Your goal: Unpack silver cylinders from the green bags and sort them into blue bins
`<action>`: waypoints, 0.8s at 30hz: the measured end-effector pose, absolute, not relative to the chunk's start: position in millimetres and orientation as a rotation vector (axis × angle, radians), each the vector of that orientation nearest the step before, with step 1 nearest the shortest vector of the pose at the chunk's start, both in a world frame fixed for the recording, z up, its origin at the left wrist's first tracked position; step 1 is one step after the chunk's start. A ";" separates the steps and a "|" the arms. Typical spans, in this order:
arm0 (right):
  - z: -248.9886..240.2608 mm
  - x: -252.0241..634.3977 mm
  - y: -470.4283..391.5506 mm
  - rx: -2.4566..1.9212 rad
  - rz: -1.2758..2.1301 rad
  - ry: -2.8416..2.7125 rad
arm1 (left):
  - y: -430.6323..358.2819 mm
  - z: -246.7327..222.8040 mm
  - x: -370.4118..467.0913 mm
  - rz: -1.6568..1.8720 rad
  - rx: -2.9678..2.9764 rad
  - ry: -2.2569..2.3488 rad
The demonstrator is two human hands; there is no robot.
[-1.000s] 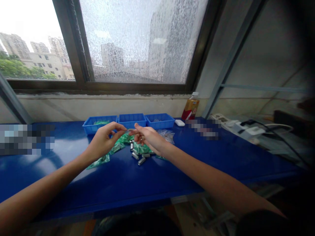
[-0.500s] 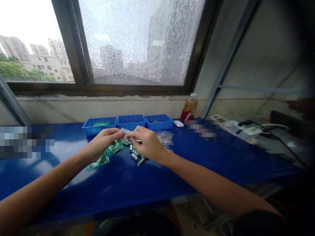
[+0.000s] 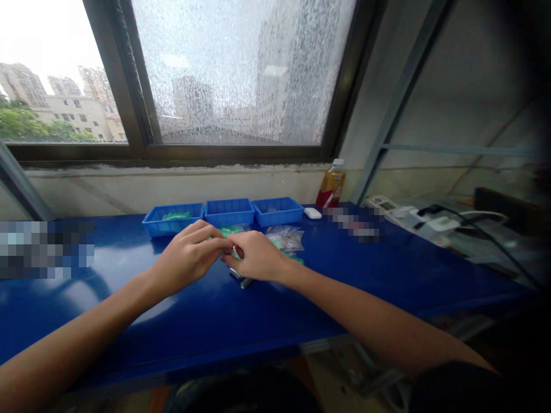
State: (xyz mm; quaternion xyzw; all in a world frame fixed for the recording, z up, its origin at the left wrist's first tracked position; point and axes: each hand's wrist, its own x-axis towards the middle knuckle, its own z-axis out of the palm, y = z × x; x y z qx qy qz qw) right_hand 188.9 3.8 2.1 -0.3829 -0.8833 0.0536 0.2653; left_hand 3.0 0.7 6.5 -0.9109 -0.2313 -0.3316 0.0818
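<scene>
My left hand [image 3: 189, 258] and my right hand [image 3: 253, 256] meet fingertip to fingertip over a pile of small green plastic bags [image 3: 230, 230] and short silver metal cylinders [image 3: 246, 281] on the blue table [image 3: 224, 321]. Both hands pinch a small item between them; it looks like a small bag with a metal part, mostly hidden by the fingers. A clear bag of parts [image 3: 287, 238] lies just beyond my right hand.
Three blue bins [image 3: 228, 211] stand in a row behind the pile, the left one [image 3: 173, 219] holding green bags. A drink bottle [image 3: 332, 186] and a small white case [image 3: 313, 213] stand at the back right. Power strips and cables [image 3: 424, 222] lie to the right.
Both hands dropped from a raised pinch down onto the pile and drew closer to me, closing together over the bags and hiding most of them.
</scene>
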 end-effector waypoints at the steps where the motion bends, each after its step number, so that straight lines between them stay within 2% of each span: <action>1: 2.6 188.7 2.2 -1.054 0.099 -2.401 | -1.3 6.4 4.1 -0.993 -2.727 -0.678; 6: 1.0 188.7 2.0 -1.091 0.019 -2.438 | -10.2 8.1 10.6 -1.115 -2.771 -0.762; 10: -0.2 188.9 4.2 -1.092 -0.056 -2.435 | -6.2 10.3 11.3 -1.350 -2.701 -1.387; 15: 2.0 188.8 3.4 -1.087 -0.154 -2.434 | 2.6 7.3 10.4 -1.190 -2.975 -2.048; 21: 2.8 187.7 0.4 -1.037 -0.197 -2.453 | 0.8 -2.3 15.7 -1.482 -3.219 -2.158; 24: 2.5 187.3 -0.3 -1.008 -0.203 -2.458 | -0.9 -2.8 17.8 -1.497 -3.233 -2.219</action>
